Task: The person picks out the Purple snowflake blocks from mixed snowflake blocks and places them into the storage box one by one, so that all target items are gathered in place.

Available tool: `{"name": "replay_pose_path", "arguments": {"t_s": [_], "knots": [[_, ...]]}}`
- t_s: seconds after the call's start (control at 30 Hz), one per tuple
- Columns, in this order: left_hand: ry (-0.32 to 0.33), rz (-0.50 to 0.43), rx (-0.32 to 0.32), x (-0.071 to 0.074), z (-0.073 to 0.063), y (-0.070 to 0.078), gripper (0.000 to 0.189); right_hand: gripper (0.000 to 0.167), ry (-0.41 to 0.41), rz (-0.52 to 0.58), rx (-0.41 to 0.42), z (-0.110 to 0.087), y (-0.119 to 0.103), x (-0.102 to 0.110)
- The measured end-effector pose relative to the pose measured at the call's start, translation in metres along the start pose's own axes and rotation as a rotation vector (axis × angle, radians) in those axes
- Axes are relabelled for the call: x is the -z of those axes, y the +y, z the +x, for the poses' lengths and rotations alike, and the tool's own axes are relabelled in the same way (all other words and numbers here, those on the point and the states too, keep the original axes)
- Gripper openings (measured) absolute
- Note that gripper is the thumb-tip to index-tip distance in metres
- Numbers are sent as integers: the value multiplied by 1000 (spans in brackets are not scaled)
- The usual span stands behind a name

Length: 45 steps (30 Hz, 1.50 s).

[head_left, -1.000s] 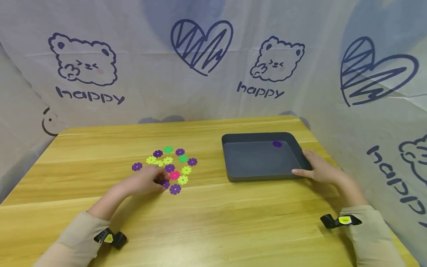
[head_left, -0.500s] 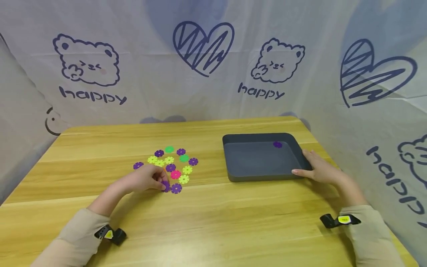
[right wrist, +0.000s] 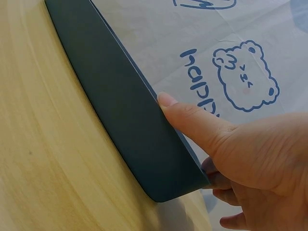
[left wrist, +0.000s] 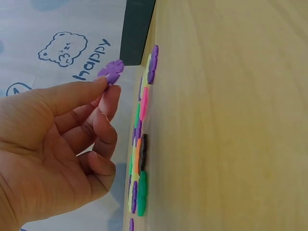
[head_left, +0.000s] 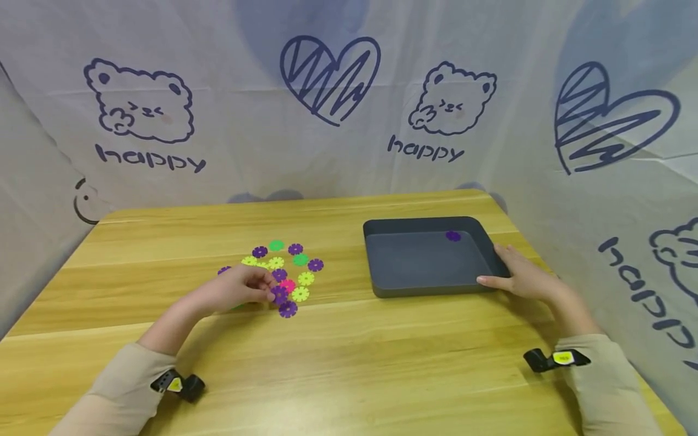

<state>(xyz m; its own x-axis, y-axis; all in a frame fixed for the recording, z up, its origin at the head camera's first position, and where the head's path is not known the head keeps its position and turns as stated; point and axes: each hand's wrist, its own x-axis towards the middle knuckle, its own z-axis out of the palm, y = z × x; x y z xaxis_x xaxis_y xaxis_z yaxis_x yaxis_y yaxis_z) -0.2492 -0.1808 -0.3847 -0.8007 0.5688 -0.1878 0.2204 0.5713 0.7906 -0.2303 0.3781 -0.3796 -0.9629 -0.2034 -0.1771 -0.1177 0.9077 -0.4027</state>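
Note:
My left hand (head_left: pixel 231 289) pinches a purple snowflake disc (left wrist: pixel 110 71) between thumb and fingertips. The left wrist view shows this disc raised off the table. Beneath and beyond that hand lie several more discs, among them a pink one (head_left: pixel 289 285), a yellow one (head_left: pixel 300 294) and a purple one (head_left: pixel 288 309). The hand hides some of them in the head view. My right hand (head_left: pixel 525 277) grips the dark grey tray (right wrist: pixel 127 113) at its near right corner, with the thumb on the rim. Inside the tray, near its back right, is a single purple disc (head_left: pixel 453 236).
Both hands work over a wooden table (head_left: pixel 349 369). A white cloth (head_left: pixel 240 121) with bear and heart drawings hangs behind it and along the right side. The tray stands to the right of the discs, with bare wood between.
My left hand first reached down to a purple disc at the near side of the pile. It has since lifted that disc and shifted slightly right. The right hand and tray stay put.

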Motion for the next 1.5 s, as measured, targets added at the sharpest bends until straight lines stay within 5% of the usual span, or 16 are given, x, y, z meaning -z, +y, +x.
{"name": "replay_pose_path", "arguments": {"t_s": [0.27,0.57,0.93,1.07,1.3,1.5], "knots": [[22,-67,-9,0,5,14,23,105,8,-9,6,0,-1,1],[5,-183,-8,-9,38,43,27,105,9,2,8,0,1,0],[-38,-275,-5,-27,95,97,21,105,16,-2,10,-1,6,1],[-57,-376,5,-35,120,112,20,106,17,-4,-2,-1,5,1],[-7,-607,44,-45,168,132,13,109,12,-17,-21,0,4,0],[38,-690,56,-58,206,146,20,109,15,-22,-15,2,3,-2]]}}
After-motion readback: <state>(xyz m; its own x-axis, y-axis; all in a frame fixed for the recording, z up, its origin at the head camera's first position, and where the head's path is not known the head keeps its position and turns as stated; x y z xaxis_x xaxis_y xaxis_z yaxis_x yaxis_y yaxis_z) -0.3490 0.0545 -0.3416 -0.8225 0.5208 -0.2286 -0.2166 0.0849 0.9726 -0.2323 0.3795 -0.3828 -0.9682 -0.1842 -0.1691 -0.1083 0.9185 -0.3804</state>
